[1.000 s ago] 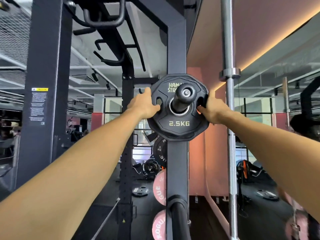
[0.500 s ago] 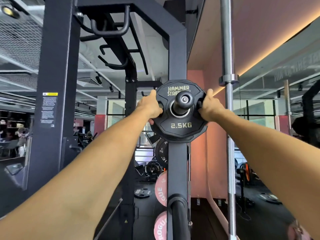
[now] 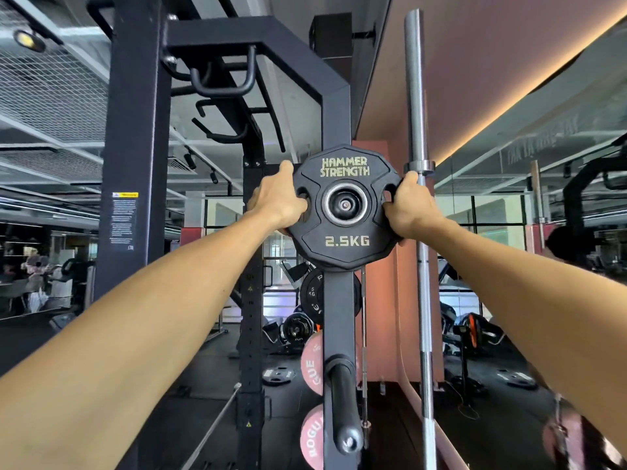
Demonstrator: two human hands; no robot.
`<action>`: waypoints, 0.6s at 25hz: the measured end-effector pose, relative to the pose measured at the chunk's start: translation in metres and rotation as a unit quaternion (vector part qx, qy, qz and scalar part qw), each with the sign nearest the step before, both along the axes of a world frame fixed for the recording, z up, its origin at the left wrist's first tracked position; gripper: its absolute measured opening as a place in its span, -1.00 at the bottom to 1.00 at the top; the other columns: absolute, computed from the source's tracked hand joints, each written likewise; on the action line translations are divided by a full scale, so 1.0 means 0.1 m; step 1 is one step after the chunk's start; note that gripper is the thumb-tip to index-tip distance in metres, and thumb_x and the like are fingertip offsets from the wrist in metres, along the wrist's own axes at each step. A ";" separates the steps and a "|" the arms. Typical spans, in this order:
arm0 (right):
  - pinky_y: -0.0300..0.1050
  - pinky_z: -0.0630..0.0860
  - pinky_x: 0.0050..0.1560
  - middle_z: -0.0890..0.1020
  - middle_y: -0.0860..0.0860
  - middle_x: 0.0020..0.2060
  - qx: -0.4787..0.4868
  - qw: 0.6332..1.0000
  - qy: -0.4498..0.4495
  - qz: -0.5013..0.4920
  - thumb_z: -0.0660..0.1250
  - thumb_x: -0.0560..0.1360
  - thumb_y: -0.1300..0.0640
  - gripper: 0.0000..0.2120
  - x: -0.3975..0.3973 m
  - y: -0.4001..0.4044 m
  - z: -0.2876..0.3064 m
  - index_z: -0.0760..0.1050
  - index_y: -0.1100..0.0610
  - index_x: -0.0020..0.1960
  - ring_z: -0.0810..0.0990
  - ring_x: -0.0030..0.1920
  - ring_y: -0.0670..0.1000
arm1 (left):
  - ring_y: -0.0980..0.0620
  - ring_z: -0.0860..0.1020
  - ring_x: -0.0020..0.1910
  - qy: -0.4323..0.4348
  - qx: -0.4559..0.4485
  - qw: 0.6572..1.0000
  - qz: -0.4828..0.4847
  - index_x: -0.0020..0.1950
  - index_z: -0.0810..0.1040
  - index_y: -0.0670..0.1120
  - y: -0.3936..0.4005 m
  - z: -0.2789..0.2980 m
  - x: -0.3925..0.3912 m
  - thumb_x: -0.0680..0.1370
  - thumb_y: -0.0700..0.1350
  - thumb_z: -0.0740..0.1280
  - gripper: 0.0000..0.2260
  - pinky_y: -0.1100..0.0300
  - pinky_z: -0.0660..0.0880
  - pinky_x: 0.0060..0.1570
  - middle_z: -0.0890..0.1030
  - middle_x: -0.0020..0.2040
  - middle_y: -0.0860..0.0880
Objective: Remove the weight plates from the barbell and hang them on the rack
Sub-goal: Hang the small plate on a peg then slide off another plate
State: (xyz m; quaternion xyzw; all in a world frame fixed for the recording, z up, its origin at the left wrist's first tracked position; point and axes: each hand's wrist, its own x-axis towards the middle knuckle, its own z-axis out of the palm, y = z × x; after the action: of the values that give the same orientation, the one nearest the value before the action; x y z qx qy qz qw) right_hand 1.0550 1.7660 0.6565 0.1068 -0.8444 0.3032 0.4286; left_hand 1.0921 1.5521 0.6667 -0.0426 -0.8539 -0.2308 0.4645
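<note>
A black 2.5 kg weight plate (image 3: 345, 244) marked Hammer Strength sits on a storage peg (image 3: 345, 204) of the black rack upright (image 3: 337, 300), at about head height. My left hand (image 3: 278, 201) grips its left edge through the left handle slot. My right hand (image 3: 412, 206) grips its right edge through the right handle slot. The peg's end shows through the plate's centre hole. A chrome barbell (image 3: 419, 249) stands upright just right of the plate.
An empty black peg (image 3: 342, 408) juts toward me lower on the same upright. Pink plates (image 3: 310, 368) and a black plate (image 3: 310, 295) hang behind it. A second rack post (image 3: 135, 164) stands left. Loose plates (image 3: 277, 375) lie on the dark floor.
Both hands have pushed the plate further along the peg toward the upright. The peg now sticks out less in front of the plate, and my view has shifted.
</note>
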 end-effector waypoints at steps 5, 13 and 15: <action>0.04 0.31 -0.08 0.54 0.29 0.14 0.026 1.000 0.004 0.000 0.17 0.53 0.18 -0.80 0.33 -0.24 -0.18 0.18 0.18 0.09 0.51 0.11 0.35 | -0.30 0.59 -0.12 0.006 -0.011 1.000 -0.007 0.14 0.29 -0.11 -0.26 -0.19 0.32 0.53 -0.19 0.29 -0.76 -0.17 0.59 -0.12 0.51 -0.15 -0.16; 0.03 0.31 -0.08 0.53 0.29 0.17 0.049 0.998 0.004 0.038 0.19 0.54 0.12 -0.79 0.99 -1.47 -0.24 0.20 0.18 0.03 0.52 0.15 0.34 | -0.19 0.52 -0.25 0.027 -0.038 0.998 0.040 0.05 0.25 -0.07 -1.54 -0.24 1.09 0.53 -0.17 0.29 -0.78 -0.03 0.50 -0.28 0.50 -0.21 -0.14; 0.02 0.33 -0.09 0.54 0.28 0.16 0.051 0.998 0.002 0.042 0.20 0.54 0.11 -0.78 1.26 -1.91 -0.28 0.20 0.19 0.02 0.53 0.12 0.34 | -0.14 0.47 -0.31 0.031 -0.048 0.997 0.051 0.00 0.23 -0.05 -2.00 -0.29 1.35 0.53 -0.16 0.29 -0.78 0.04 0.37 -0.38 0.46 -0.26 -0.11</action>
State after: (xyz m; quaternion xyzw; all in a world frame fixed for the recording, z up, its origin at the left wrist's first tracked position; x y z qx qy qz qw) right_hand 1.1811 1.5754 0.6283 0.1646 -0.8529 0.2771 0.4108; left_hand 1.2272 1.3525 0.6379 -0.0286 -0.8503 -0.1646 0.4992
